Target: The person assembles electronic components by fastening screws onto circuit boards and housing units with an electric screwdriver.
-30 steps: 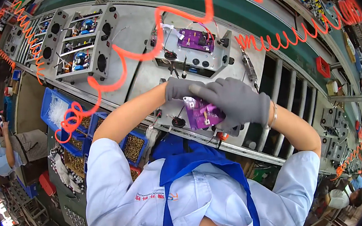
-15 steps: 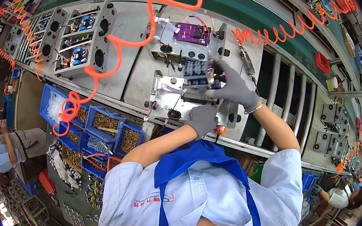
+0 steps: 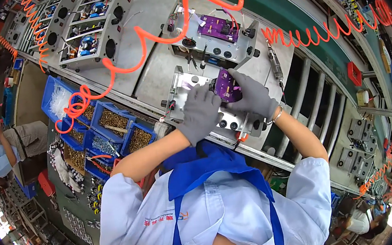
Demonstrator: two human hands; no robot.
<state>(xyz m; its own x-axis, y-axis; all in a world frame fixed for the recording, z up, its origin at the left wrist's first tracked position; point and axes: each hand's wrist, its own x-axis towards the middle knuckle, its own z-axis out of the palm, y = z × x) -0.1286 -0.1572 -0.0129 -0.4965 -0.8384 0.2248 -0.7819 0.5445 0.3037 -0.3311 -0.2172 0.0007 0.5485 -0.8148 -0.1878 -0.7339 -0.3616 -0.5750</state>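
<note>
A purple circuit board (image 3: 224, 89) is held over the nearer silver metal chassis (image 3: 182, 81), its component side up. My gloved right hand (image 3: 252, 95) is closed on the board's right side, thumb and fingers at its edges. My gloved left hand (image 3: 200, 113) lies over the chassis with fingers stretched out, their tips by the board's left edge. Whether they touch the board I cannot tell. Part of the chassis is hidden under both hands. Just beyond stands a second chassis (image 3: 244, 51) with its own purple board (image 3: 219, 28) and red wires.
An orange coiled air hose (image 3: 147, 37) hangs across the bench. A screwdriver-like tool (image 3: 275, 65) hangs right of the chassis. Blue bins (image 3: 138, 146) of brass fasteners sit at left. Finished-looking chassis (image 3: 94, 32) stand far left. Metal rollers (image 3: 318, 113) lie to the right.
The board has turned from its dark, ridged side to its purple side and come down over the nearer chassis. My left hand has moved up and left, its fingers now stretched out.
</note>
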